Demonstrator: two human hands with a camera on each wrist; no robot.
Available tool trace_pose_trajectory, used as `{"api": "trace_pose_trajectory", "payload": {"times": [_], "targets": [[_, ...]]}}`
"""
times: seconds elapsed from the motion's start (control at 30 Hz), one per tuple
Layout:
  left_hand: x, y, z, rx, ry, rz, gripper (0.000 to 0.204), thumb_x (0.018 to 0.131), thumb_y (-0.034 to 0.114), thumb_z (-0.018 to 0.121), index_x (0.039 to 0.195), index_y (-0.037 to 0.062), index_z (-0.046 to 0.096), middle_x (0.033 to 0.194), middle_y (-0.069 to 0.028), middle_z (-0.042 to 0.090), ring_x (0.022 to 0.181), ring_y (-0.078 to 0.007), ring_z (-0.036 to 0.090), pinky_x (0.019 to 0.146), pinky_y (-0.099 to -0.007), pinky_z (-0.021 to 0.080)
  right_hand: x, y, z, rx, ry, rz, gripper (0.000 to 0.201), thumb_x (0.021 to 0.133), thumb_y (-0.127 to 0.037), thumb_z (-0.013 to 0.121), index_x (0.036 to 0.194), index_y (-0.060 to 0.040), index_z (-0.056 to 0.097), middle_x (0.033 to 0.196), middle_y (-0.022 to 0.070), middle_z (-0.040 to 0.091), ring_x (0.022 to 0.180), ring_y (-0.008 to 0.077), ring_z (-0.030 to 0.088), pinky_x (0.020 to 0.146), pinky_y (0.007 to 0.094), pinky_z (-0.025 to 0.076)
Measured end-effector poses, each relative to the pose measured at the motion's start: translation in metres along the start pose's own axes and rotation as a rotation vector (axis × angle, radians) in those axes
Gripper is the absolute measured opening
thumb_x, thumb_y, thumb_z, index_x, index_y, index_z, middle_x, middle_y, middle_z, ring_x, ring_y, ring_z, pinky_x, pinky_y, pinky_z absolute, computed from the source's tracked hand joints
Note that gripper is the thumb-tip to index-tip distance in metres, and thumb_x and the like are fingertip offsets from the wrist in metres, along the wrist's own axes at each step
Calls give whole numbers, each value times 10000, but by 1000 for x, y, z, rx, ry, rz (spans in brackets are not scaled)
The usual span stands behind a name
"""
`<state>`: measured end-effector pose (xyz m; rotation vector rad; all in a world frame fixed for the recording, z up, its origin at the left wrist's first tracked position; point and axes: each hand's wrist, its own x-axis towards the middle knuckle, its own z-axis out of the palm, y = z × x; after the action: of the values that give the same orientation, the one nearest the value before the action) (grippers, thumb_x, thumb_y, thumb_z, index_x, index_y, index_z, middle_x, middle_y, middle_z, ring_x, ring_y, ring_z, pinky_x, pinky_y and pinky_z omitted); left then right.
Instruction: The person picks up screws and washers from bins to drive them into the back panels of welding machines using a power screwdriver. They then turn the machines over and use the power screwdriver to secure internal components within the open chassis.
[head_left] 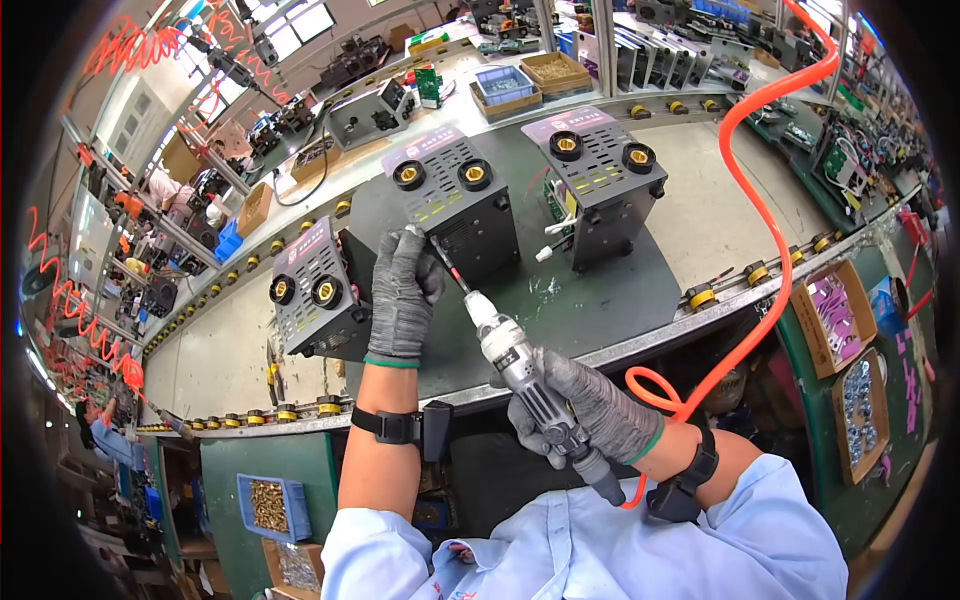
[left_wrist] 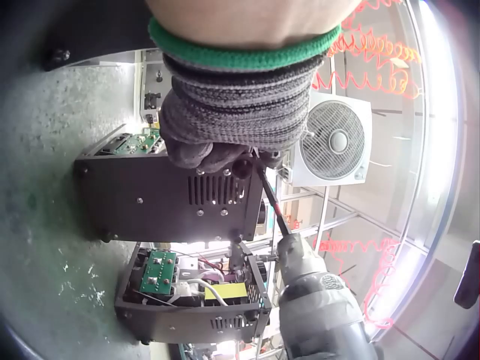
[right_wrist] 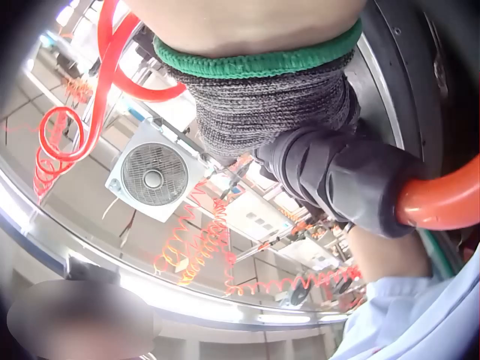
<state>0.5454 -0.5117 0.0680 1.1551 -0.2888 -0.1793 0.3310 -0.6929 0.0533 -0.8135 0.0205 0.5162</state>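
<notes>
My gloved right hand (head_left: 590,405) grips a pneumatic screwdriver (head_left: 520,365), its long bit slanting up to the middle black metal case (head_left: 465,215). At that case's near left corner is my gloved left hand (head_left: 402,295), its fingers bent close to the tip of the bit (left_wrist: 271,199). What lies between those fingers is hidden, so I cannot tell whether they pinch anything. The case has two round brass-centred sockets and a slotted side panel (left_wrist: 169,196). In the right wrist view, the tool's dark rear end (right_wrist: 337,176) joins an orange air hose (right_wrist: 442,196).
A similar case (head_left: 605,190) with exposed wiring stands to the right, another (head_left: 315,290) to the left. All are on a dark green board (head_left: 600,300) between roller rails. The orange hose (head_left: 755,215) loops down at right. Parts boxes (head_left: 838,310) flank the worker, as does a blue screw bin (head_left: 245,490).
</notes>
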Motion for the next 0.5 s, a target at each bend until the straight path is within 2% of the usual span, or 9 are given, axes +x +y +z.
{"api": "trace_pose_trajectory", "payload": {"times": [0.03, 0.2, 0.5], "targets": [[0, -1, -2, -27, -37, 0, 218, 1022, 279, 670, 892, 161, 541, 656, 55, 402, 502, -60, 362, 417, -235, 266, -1, 0, 4, 76, 0, 17, 621, 956, -670, 605, 1191, -95, 590, 825, 64, 673, 604, 153, 640, 458, 268, 560], [1, 1, 1, -16, 24, -17, 218, 1020, 263, 666, 882, 167, 527, 638, 56, 378, 487, -66, 351, 411, -243, 266, 9, 8, 4, 259, -56, 20, 585, 976, -623, 608, 1219, -90, 599, 840, 93, 695, 578, 215, 661, 405, 314, 566], [5, -2, -4, -8, 12, -29, 210, 1010, 274, 678, 906, 161, 534, 613, 54, 362, 452, -77, 337, 390, -249, 257, 14, 12, 4, 323, -109, 2, 567, 994, -606, 591, 1233, -92, 593, 833, 102, 691, 574, 213, 657, 409, 333, 577]]}}
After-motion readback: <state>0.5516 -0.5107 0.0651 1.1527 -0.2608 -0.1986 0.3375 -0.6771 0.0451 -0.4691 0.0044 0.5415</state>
